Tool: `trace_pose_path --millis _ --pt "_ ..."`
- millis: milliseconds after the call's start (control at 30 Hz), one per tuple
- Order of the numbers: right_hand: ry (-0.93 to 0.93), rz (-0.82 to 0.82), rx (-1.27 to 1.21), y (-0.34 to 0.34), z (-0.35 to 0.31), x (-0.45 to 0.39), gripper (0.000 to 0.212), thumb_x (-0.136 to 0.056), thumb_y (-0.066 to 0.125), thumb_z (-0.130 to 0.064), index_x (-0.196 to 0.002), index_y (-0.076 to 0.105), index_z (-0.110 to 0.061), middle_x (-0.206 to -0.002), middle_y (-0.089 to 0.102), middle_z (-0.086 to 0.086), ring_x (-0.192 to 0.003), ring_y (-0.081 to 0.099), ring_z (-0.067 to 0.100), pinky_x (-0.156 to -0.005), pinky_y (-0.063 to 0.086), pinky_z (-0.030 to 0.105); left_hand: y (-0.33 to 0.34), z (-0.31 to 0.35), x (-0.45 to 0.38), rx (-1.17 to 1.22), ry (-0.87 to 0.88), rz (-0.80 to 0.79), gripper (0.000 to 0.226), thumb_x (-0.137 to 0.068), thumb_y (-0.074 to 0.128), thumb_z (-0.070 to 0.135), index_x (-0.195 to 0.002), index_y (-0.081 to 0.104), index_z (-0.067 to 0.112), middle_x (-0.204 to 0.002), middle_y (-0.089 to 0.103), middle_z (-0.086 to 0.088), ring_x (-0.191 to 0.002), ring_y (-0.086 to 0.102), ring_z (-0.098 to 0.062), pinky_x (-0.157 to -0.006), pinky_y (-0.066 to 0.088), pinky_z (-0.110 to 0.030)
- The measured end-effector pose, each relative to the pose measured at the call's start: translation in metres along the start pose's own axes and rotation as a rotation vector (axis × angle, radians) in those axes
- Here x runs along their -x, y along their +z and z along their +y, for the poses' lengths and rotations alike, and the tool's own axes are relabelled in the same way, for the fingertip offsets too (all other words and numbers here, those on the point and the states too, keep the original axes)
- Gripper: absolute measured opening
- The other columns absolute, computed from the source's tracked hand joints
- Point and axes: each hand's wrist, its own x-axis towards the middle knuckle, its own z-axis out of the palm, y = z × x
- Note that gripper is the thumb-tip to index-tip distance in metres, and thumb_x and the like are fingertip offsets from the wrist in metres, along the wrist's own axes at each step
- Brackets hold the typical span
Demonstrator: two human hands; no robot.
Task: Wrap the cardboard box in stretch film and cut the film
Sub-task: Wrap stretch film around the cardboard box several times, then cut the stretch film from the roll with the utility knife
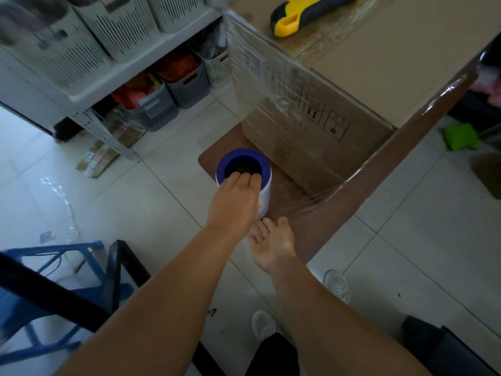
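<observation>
A large cardboard box (pixel 379 66) stands on a brown table (pixel 379 169), its near sides covered in clear stretch film. The stretch film roll (pixel 264 183), white with a blue core, stands upright near the table's left corner. My left hand (pixel 233 202) grips the roll from above, fingers hooked into the core. A sheet of film (pixel 311 200) runs taut from the roll to the box's near corner. My right hand (pixel 271 240) is below the roll, palm up, fingers apart, holding nothing. A yellow and black utility knife (pixel 306 12) lies on top of the box.
White shelving (pixel 130 69) with perforated baskets stands at the left, grey bins (pixel 173 90) beneath. A blue stool (pixel 54 280) and a dark frame are at lower left. Scraps of film lie on the tiled floor (pixel 59 202). My shoes (pixel 336 283) are by the table edge.
</observation>
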Motion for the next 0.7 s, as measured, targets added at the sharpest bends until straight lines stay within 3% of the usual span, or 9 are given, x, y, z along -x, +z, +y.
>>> trace_pose_path --millis 200,367,567,700 --pt "-0.035 0.018 0.105 -0.003 -0.014 0.020 0.061 -0.103 0.019 -0.044 -0.152 0.022 -0.007 -0.158 0.026 0.009 -0.145 0.026 0.022 -0.118 0.018 0.036 0.006 -0.001 0.007 0.021 -0.023 0.012 0.049 -0.091 0.055 0.015 -0.137 0.041 0.007 -0.138 0.040 -0.010 -0.127 0.034 -0.026 -0.104 0.032 -0.031" --pt "-0.067 0.028 0.192 -0.005 -0.017 0.034 0.063 -0.103 0.019 -0.047 -0.151 0.027 -0.006 -0.155 0.033 0.009 -0.142 0.032 0.023 -0.117 0.020 0.036 -0.001 0.007 0.018 0.164 -0.109 0.060 0.064 -0.089 0.061 0.025 -0.143 0.033 0.007 -0.147 0.032 -0.008 -0.139 0.020 -0.023 -0.115 0.017 -0.033" --pt "-0.211 0.021 0.414 0.003 -0.018 0.069 0.064 -0.101 0.025 -0.050 -0.146 0.035 -0.007 -0.147 0.045 0.008 -0.133 0.044 0.022 -0.114 0.029 0.036 -0.013 0.026 0.041 0.575 -0.331 0.187 0.067 -0.090 0.060 0.033 -0.146 0.028 0.015 -0.148 0.034 -0.004 -0.135 0.031 -0.018 -0.108 0.029 -0.030" --pt "-0.323 0.040 0.557 0.014 -0.025 0.101 0.059 -0.100 0.028 -0.052 -0.138 0.048 -0.011 -0.130 0.056 0.003 -0.117 0.052 0.017 -0.098 0.035 0.030 -0.027 0.037 0.048 0.801 -0.514 0.290 0.059 -0.093 0.053 0.037 -0.144 0.032 0.015 -0.145 0.041 -0.003 -0.130 0.042 -0.015 -0.106 0.036 -0.031"
